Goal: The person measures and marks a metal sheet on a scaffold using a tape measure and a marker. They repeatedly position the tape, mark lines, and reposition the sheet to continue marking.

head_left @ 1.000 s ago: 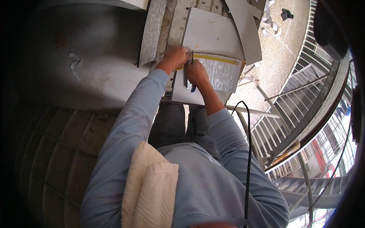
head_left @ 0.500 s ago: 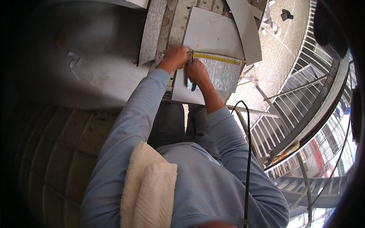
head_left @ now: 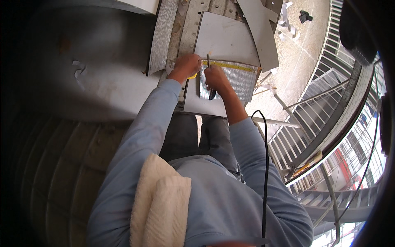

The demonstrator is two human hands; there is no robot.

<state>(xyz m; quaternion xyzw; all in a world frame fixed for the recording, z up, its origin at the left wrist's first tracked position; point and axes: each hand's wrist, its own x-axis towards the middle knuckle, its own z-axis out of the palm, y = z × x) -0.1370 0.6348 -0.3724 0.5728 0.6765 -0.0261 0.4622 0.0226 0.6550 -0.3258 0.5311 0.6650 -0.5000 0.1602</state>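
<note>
My left hand (head_left: 187,67) is closed on a yellow tape measure (head_left: 191,76) at the left edge of a ribbed silver sheet (head_left: 240,84). Its yellow blade (head_left: 234,66) stretches rightward along the sheet's far edge. My right hand (head_left: 216,79) grips a slim hand tool (head_left: 212,95) over the left part of the silver sheet. The tool's thin metal end points away from me and its dark handle end comes out below my fist; its exact kind is unclear. Under the silver sheet lies a larger pale panel (head_left: 226,37).
A curved grey strip (head_left: 261,37) lies at the far right of the bench, and a ribbed strip (head_left: 161,41) at its left. White railings (head_left: 296,127) curve along the right. A black cable (head_left: 266,164) hangs beside my right arm. Paper scraps (head_left: 79,69) lie left.
My right hand has moved slightly right, away from my left, with the tool's metal end now apart from the left hand. The bench has shifted slightly in view.
</note>
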